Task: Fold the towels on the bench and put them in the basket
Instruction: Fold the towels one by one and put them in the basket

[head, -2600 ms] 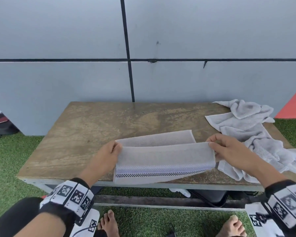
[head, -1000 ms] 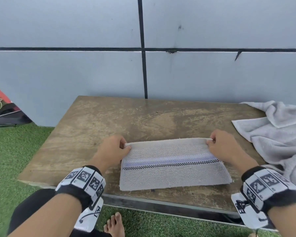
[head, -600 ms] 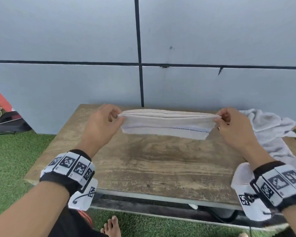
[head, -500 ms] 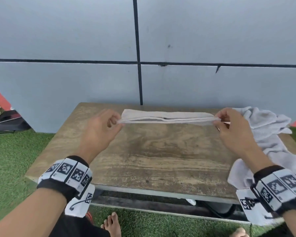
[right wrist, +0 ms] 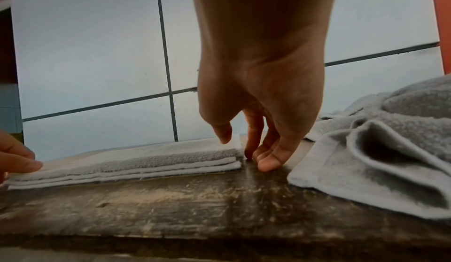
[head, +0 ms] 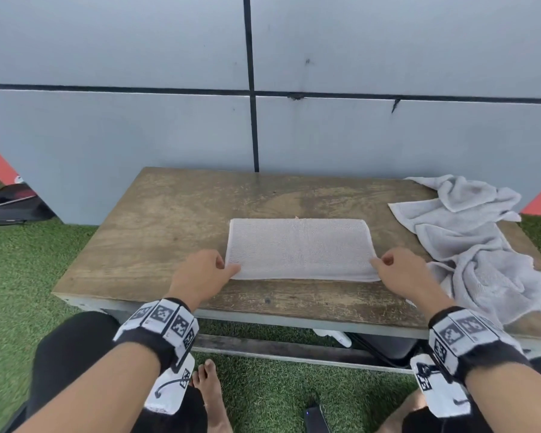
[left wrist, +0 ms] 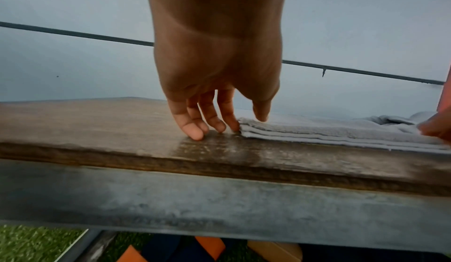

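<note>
Folded towel [head: 299, 248] flat on the bench [head: 156, 232], my hands at its two near corners.

My left hand [head: 200, 271] sits at the near left corner, thumb on top of the layers, fingers loosely spread with tips on the wood beside the edge; my right hand [head: 402, 273] mirrors it at the near right corner, thumb over the top, fingers bunched together on the wood against the edge; the crumpled towels [head: 469, 242] lie heaped at the bench's right end, apart from the folded one.

Folded towel [head: 299, 248] flat; others [head: 469, 242] (seemingly several) crumpled.
</note>
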